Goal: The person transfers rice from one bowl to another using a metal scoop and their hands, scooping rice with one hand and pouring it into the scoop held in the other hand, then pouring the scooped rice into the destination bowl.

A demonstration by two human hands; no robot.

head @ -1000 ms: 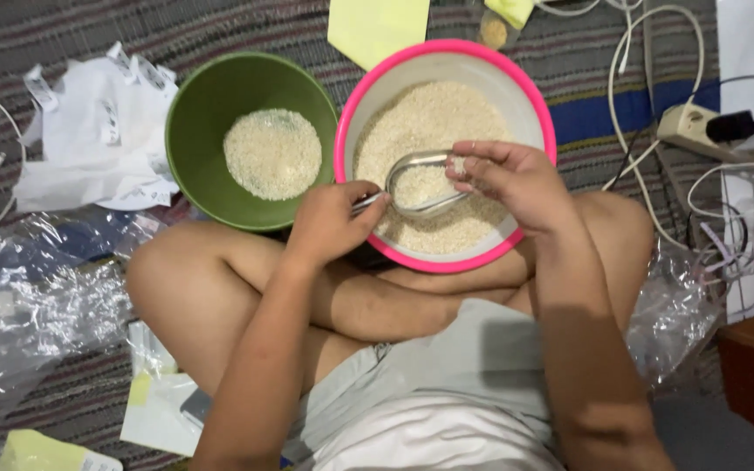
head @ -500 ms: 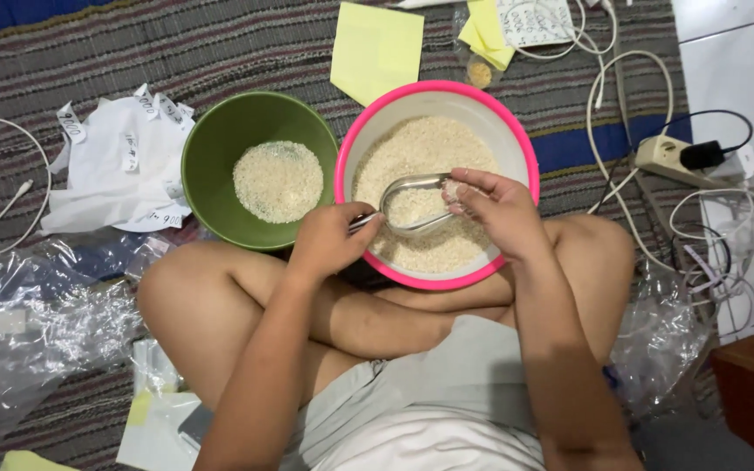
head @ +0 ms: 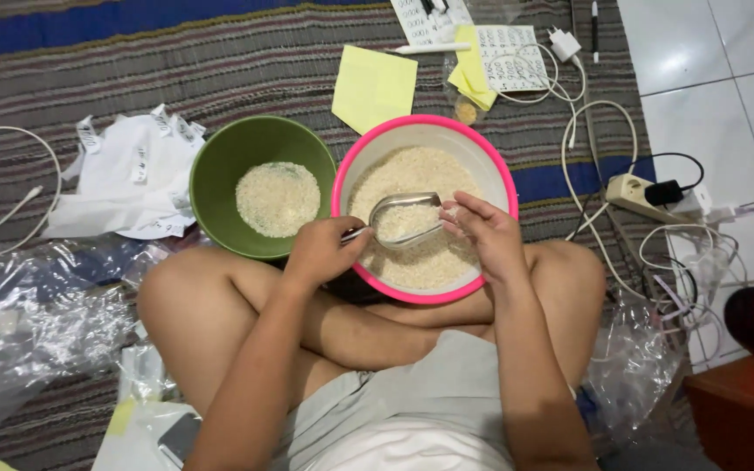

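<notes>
the view has pulled back and tilted since a second ago, so more of the striped mat (head: 220, 78) and the white floor tiles (head: 709, 78) show, but both hands have kept their places over the pink bowl (head: 499, 170). the metal scoop (head: 405, 220) has stayed low in the rice (head: 412, 179), part filled; the left hand (head: 323, 253) is closed around its thin handle at the bowl's near rim, fingers wrapped and pressed together. the right hand (head: 482, 228) has shifted from lying over the scoop's mouth to its far edge, fingertips bunched at the rim; whether they pinch grains or only touch the metal cannot be told. judged from this, the scoop load is being trimmed or levelled, not yet lifted out. the green bowl (head: 259, 187) just to the left, touching the pink one, holds a small flat mound of rice with much bare wall around it. materials: scoop is polished steel, rounded trough; bowls are smooth plastic, round; rice is dry, pale, granular. crinkled clear plastic bags (head: 37, 314) lie by the left knee, yellow paper sheets (head: 375, 87) and white cables (head: 586, 139) lie beyond the bowls.
</notes>
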